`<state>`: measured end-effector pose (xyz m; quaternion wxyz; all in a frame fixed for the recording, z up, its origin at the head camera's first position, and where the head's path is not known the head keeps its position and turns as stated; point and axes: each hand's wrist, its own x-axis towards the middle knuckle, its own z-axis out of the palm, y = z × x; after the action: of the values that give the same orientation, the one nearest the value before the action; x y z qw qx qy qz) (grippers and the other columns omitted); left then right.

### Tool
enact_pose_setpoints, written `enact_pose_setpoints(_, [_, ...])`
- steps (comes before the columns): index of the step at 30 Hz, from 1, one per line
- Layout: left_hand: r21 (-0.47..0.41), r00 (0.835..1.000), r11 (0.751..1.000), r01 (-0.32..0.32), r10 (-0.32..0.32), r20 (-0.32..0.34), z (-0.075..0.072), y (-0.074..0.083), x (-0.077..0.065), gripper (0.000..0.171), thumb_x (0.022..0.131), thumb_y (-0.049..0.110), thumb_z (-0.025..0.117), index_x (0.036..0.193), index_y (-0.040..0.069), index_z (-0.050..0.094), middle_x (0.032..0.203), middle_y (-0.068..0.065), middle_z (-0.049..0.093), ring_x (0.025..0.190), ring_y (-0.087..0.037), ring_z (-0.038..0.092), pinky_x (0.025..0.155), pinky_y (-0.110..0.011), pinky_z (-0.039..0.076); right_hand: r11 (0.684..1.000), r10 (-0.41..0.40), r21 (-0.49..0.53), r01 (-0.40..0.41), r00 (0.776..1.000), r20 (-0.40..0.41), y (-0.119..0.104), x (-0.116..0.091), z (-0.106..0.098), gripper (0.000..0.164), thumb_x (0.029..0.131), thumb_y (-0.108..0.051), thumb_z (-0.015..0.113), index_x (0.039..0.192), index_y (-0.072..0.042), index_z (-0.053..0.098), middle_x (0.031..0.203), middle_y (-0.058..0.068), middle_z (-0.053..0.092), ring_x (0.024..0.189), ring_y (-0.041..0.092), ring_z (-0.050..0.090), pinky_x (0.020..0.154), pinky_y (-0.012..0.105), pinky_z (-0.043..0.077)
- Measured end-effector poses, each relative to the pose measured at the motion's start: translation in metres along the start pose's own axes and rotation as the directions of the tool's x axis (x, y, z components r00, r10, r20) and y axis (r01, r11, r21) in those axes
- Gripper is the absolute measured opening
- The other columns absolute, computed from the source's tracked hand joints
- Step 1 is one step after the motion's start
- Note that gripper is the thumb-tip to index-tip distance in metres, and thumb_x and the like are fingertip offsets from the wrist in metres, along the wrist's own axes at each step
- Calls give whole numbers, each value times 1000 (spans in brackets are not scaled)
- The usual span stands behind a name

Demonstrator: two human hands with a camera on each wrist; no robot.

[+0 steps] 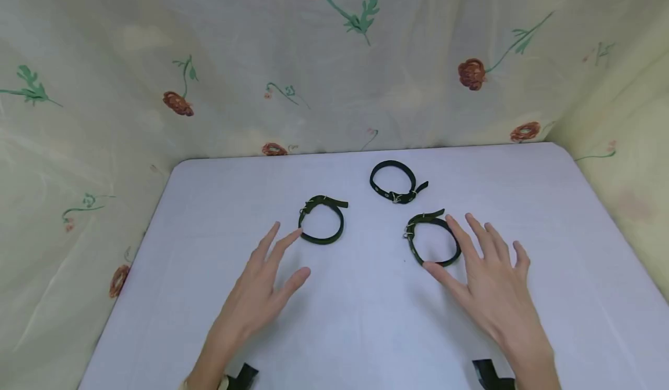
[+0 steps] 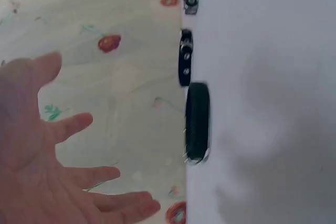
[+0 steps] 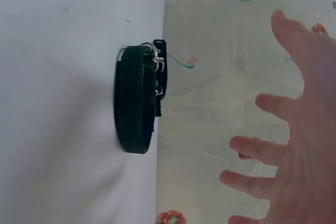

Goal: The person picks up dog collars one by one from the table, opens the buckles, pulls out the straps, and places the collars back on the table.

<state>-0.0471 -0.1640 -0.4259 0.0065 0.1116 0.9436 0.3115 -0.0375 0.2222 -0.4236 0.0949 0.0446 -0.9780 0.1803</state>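
Three dark buckled collars lie in loops on the white table. The left collar is nearest my left hand, whose spread fingers reach toward its lower left edge. My right hand hovers at the right collar, thumb and index fingertip overlapping its loop in the head view. Farther back lies the third collar, its strap end pointing right. Both hands hold nothing; in the left wrist view the left hand has its fingers apart, and the right wrist view shows the right hand likewise spread.
The white tabletop ends at a straight back edge with rounded corners. A pale curtain with printed red flowers hangs behind it and along both sides. Black straps show at the wrists.
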Motion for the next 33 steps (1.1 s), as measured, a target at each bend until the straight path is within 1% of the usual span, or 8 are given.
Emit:
enact_pose_setpoints(3, [-198,999,980,1,5,32,8,2,8,57,110,54,55,164,40,39,177,-6,33,156,-40,47,115,-67,49,1000,2,-7,-2,1000,-5,2,2,1,84,101,-66,63,170,-28,32,168,23,43,149,52,40,114,84,20])
enact_pose_setpoints(6, [-382,997,923,32,-1,82,19,2,16,48,113,44,55,159,30,48,168,-5,48,145,-36,60,111,-56,56,1000,-3,-12,3,1000,1,4,4,5,80,104,-64,61,169,-26,34,165,24,46,147,51,44,113,82,23])
enact_pose_setpoints(9, [-538,984,835,115,-21,178,30,6,25,43,113,38,58,154,25,54,161,-6,56,134,-33,69,106,-46,60,1000,1,-22,-1,1000,15,8,7,8,77,106,-63,57,168,-23,36,163,26,48,144,53,47,111,80,28])
enact_pose_setpoints(14, [-716,945,648,258,-16,326,56,20,42,45,113,35,57,152,12,52,159,-17,54,132,-37,68,104,-38,62,998,50,-33,-48,997,64,13,14,14,74,109,-64,49,166,-17,40,160,27,50,136,59,51,105,80,33])
enact_pose_setpoints(22, [-824,910,396,406,-90,405,92,45,65,50,116,34,46,157,6,48,160,-22,52,137,-39,66,108,-40,61,995,100,-42,-96,987,123,17,23,22,74,113,-64,36,164,-10,42,157,30,51,134,61,52,104,79,36])
enact_pose_setpoints(26, [-849,899,296,438,-131,418,105,59,76,48,115,27,48,157,6,49,162,-22,50,141,-39,63,111,-41,59,993,121,-29,-119,985,126,21,25,26,75,114,-61,36,163,-4,40,152,34,53,130,61,54,101,79,38])
enact_pose_setpoints(31, [-848,876,222,482,-144,461,118,72,88,48,116,22,44,161,5,44,166,-24,45,146,-39,58,117,-44,54,991,131,-10,-131,981,142,25,29,32,79,114,-59,37,162,4,37,149,39,52,128,62,53,100,78,40])
enact_pose_setpoints(33, [-844,869,210,494,-134,476,122,77,93,48,117,21,41,162,5,42,166,-25,44,147,-40,56,119,-45,53,991,136,-8,-136,980,145,27,31,33,80,114,-57,39,161,7,38,147,41,52,126,62,54,99,77,41])
